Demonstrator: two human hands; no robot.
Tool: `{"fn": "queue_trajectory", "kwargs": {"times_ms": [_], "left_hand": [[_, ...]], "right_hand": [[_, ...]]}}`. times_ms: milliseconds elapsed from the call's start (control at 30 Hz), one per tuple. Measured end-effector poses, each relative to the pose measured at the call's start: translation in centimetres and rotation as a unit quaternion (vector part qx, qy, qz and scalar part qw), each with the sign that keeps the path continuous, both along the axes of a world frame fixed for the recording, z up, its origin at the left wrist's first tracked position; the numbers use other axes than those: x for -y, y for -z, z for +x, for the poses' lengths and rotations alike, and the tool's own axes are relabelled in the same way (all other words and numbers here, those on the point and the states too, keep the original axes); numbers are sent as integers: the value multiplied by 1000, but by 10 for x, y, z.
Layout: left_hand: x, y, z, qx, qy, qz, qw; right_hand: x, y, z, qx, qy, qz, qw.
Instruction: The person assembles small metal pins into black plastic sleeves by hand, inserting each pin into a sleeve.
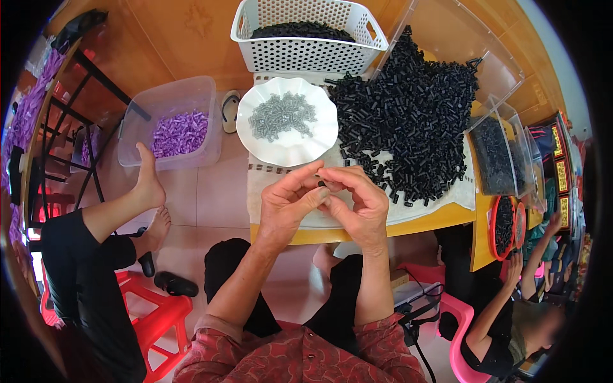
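Observation:
My left hand (286, 203) and my right hand (359, 203) meet over the near edge of the table, thumbs and fingertips pinched together. Between them shows the dark end of a small black tube piece (322, 184); the fingers cover the rest of it. Just beyond sits a white scalloped plate (255, 143) with a heap of small clear plastic pieces (281, 116). To the right of the plate spreads a large pile of short black tube pieces (408, 115), some scattered close to my right hand.
A white perforated basket (306, 57) of black pieces stands at the back. Clear bins (495, 159) and a red tray (495, 246) are on the right. On the floor at left is a tub (207, 143) of purple pieces. A red stool (156, 313) and other people sit nearby.

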State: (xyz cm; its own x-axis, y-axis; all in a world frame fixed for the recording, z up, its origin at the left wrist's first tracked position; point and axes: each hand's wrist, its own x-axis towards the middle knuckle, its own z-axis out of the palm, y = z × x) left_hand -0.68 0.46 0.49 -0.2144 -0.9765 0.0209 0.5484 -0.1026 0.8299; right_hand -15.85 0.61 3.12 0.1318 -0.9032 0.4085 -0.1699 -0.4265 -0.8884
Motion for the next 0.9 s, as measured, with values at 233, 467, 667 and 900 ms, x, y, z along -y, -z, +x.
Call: {"fn": "queue_trajectory", "kwargs": {"times_ms": [233, 467, 667, 900], "left_hand": [[49, -39, -12, 48, -98, 74, 991], [223, -101, 0, 23, -98, -56, 993], [188, -100, -8, 71, -136, -91, 984], [47, -37, -9, 223, -127, -33, 966]], "right_hand": [[-1, 6, -31, 146, 228, 32, 962], [4, 13, -41, 154, 330, 12, 931], [6, 10, -52, -54, 284, -11, 957], [2, 12, -45, -316, 224, -56, 920]]}}
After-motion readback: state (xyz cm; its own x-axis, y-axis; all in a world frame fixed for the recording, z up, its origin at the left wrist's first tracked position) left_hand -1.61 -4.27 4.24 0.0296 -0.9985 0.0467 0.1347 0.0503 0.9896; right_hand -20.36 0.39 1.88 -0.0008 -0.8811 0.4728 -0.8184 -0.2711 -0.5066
